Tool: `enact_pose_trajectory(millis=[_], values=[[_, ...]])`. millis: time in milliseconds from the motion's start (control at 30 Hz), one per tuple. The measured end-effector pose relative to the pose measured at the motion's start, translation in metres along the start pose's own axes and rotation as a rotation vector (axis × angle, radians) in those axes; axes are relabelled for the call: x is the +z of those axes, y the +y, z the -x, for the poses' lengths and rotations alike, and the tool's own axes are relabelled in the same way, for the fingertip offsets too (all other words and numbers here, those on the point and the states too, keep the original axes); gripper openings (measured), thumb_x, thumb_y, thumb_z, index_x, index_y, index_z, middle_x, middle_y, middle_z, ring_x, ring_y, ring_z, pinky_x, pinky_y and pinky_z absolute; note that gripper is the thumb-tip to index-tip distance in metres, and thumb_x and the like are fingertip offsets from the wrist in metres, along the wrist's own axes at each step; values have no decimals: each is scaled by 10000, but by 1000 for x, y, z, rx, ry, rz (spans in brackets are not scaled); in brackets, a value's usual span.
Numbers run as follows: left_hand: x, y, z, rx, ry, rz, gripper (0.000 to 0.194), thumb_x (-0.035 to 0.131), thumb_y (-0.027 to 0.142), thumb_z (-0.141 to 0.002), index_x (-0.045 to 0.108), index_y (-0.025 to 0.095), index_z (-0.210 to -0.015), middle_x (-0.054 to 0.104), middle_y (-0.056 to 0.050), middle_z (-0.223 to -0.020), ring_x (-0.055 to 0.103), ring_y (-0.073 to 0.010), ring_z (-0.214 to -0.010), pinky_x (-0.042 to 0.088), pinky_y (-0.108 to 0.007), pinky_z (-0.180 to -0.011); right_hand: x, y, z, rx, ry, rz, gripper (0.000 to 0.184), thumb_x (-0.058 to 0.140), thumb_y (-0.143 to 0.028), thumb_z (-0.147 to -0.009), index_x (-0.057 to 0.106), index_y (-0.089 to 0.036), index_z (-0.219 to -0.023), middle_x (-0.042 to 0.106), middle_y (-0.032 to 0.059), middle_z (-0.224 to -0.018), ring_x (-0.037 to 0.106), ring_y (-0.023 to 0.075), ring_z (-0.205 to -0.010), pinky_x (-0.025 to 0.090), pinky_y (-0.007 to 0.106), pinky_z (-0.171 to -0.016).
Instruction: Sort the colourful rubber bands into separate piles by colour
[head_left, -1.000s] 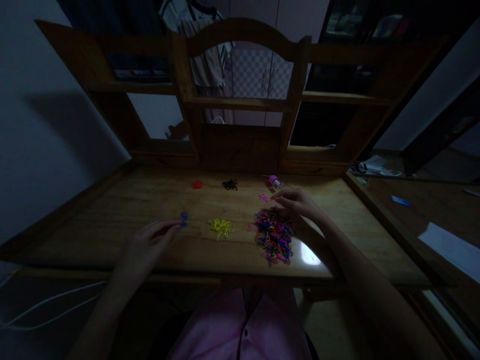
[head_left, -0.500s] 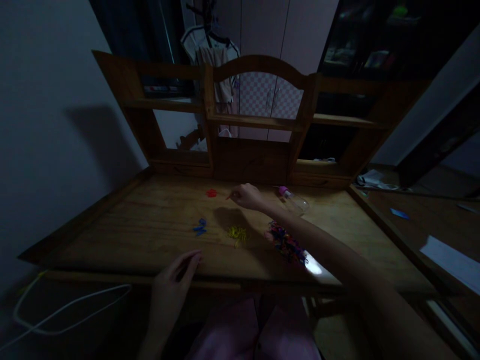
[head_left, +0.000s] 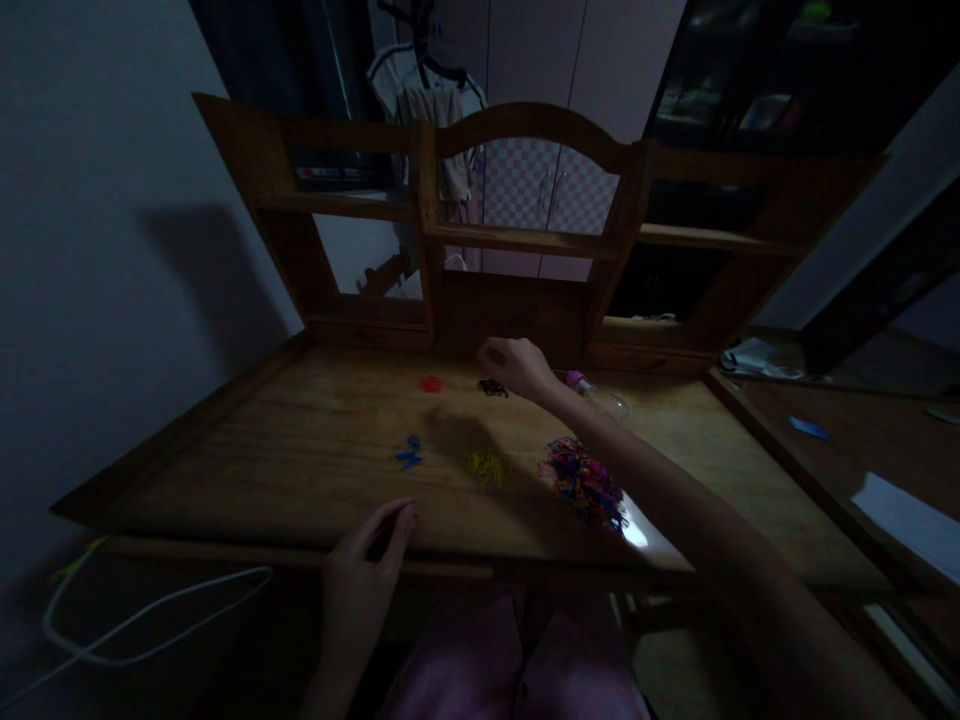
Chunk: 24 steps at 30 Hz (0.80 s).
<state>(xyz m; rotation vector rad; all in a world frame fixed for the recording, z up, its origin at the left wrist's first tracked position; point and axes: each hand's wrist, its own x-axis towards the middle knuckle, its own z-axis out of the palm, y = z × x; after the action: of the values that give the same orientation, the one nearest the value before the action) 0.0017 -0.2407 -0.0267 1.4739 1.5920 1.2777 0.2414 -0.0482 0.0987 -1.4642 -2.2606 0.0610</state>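
Note:
My left hand (head_left: 369, 560) is low at the table's front edge, thumb and fingertips closed together, with nothing visible between them. Above the small black elastic bands (head_left: 493, 387) is my right hand (head_left: 517, 365), its fingers curled; anything in them is hidden. Blue bands (head_left: 409, 454) lie beyond my left hand. Yellow bands (head_left: 487, 467) form a loose heap mid-table, and red bands (head_left: 430, 384) sit farther back. Under my right forearm is a big mixed-colour pile of bands (head_left: 581, 480), partly covered by the arm.
A clear bottle with a pink cap (head_left: 576, 380) lies behind my right forearm. The wooden shelf unit (head_left: 517, 237) rises at the table's back. White paper (head_left: 907, 520) and a blue card (head_left: 808, 428) rest on the right-hand surface. A white cable (head_left: 150, 612) hangs at left.
My left hand let go of the blue bands and drew back toward the front edge. My right hand left the pink bands, carried a reddish band leftward, then shifted slightly back; that band no longer shows.

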Motion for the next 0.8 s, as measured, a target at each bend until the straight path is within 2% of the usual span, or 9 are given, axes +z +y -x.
enact_pose_trajectory(millis=[100, 200, 333, 433, 500, 600, 800], values=[[9, 13, 4, -59, -8, 40, 292, 596, 452, -872, 647, 231, -1055, 701, -41, -1066, 667, -231, -998, 527, -335, -909, -39, 26, 58, -17, 26, -143, 345, 460, -428, -960, 691, -173, -963, 645, 36, -734, 532, 130, -630, 336, 242, -600], [27, 38, 8, 22, -97, 15, 231, 579, 412, -890, 657, 251, -1036, 700, -29, -1052, 659, -226, -997, 521, -330, -901, -63, 41, 130, 96, 34, -234, 429, 439, -508, -958, 693, -174, -869, 576, 16, -629, 481, 127, -554, 312, 252, -532], [68, 72, 14, 261, -341, -47, 154, 539, 306, -919, 680, 275, -975, 673, -21, -1061, 624, -208, -1030, 497, -320, -912, -67, 48, 215, 332, 75, -314, 372, 468, -499, -944, 692, -204, -914, 594, 16, -638, 548, 161, -581, 360, 268, -525], [101, 87, 20, 337, -557, -45, 164, 542, 236, -915, 667, 283, -1010, 647, -25, -1060, 614, -192, -1013, 497, -311, -898, -61, 46, 259, 449, 96, -291, 319, 485, -475, -936, 685, -228, -922, 612, 22, -647, 557, 174, -562, 378, 287, -514], [118, 92, 24, 347, -642, -50, 175, 542, 204, -912, 655, 281, -1019, 624, -37, -1059, 604, -189, -1008, 493, -311, -899, -56, 40, 278, 447, 60, -283, 257, 518, -453, -920, 676, -251, -908, 622, 27, -672, 552, 179, -555, 389, 298, -506], [134, 93, 25, 349, -669, -66, 169, 534, 181, -911, 644, 268, -1006, 590, -49, -1043, 591, -195, -996, 489, -323, -889, -48, 28, 293, 398, 3, -301, 162, 555, -395, -903, 657, -281, -958, 632, 39, -758, 568, 183, -587, 440, 313, -541], [142, 87, 22, 366, -653, -117, 137, 542, 167, -911, 626, 228, -1000, 570, -43, -1030, 573, -196, -982, 467, -334, -882, -25, 15, 296, 374, 22, -283, 156, 517, -342, -935, 616, -288, -1043, 613, 57, -950, 611, 174, -661, 467, 304, -573]])
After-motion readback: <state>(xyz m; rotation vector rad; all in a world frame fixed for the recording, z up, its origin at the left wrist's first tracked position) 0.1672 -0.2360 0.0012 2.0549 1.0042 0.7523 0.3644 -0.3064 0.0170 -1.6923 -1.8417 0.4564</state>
